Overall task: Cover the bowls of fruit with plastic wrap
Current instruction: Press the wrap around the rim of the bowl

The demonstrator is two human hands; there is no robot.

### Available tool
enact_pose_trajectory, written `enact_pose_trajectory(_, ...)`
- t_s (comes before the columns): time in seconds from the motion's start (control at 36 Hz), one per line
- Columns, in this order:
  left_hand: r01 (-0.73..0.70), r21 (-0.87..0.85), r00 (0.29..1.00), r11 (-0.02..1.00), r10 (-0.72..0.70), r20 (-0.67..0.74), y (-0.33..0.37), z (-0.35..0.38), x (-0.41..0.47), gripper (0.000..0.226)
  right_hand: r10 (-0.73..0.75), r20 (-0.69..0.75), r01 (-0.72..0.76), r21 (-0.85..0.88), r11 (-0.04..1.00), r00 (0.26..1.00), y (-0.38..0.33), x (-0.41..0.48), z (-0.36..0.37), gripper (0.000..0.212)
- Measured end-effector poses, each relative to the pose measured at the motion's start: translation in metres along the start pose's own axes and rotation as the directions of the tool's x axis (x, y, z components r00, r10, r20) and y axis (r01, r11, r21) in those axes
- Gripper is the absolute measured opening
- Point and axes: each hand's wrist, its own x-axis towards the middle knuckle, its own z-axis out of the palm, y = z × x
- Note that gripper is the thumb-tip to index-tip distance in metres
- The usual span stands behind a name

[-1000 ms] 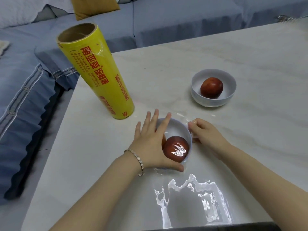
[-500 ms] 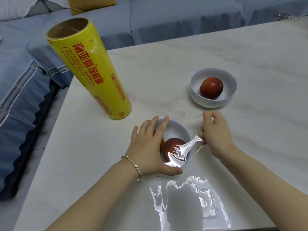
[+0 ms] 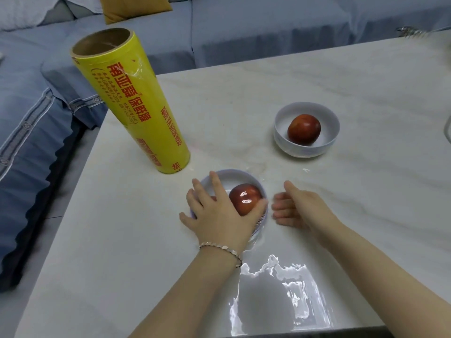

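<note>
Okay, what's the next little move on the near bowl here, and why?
Probably press the right hand against the near bowl's right wall to stick the wrap down there. The left hand lies flat on top holding the bowl, glare on the fruit suggests wrap across it, and the right hand sits just beside that wall, fingers loose, holding nothing I can see.

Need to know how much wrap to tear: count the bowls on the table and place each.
2. The near white bowl sits under the left hand, toward the front edge; the far white bowl stands back and to the right, untouched. None seem hidden.
</note>
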Motion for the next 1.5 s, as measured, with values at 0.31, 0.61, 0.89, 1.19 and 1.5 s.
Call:
enact_pose_trajectory(0.31,-0.339,-0.011,0.891,0.941,0.325,0.316,-0.039,-0.052,0.015,0.130,0.028,0.217,-0.014,-0.067,0.998,0.976,0.009,-0.009,0.006,0.024)
enact_pose_trajectory(0.61,-0.687,0.208,0.679,0.696,0.512,0.527,-0.033,-0.042,0.043,0.145,0.144,0.244,-0.187,0.160,0.969,0.959,0.011,-0.013,0.005,0.018)
enact_pose_trajectory(0.89,-0.717,0.196,0.678,0.670,0.602,0.421,-0.042,-0.036,0.045,0.141,0.046,0.226,-0.029,-0.080,0.996,0.973,0.008,-0.011,0.003,0.028)
enact_pose_trajectory(1.19,-0.528,0.203,0.847,0.825,0.496,0.190,-0.053,-0.020,0.019,0.132,-0.166,0.094,0.175,-0.091,0.980,0.982,-0.004,-0.010,0.004,0.030)
enact_pose_trajectory(1.5,-0.510,0.204,0.856,0.835,0.473,0.208,-0.053,-0.019,0.017,0.135,-0.033,0.257,0.097,-0.240,0.966,0.966,-0.004,-0.009,0.013,0.022)
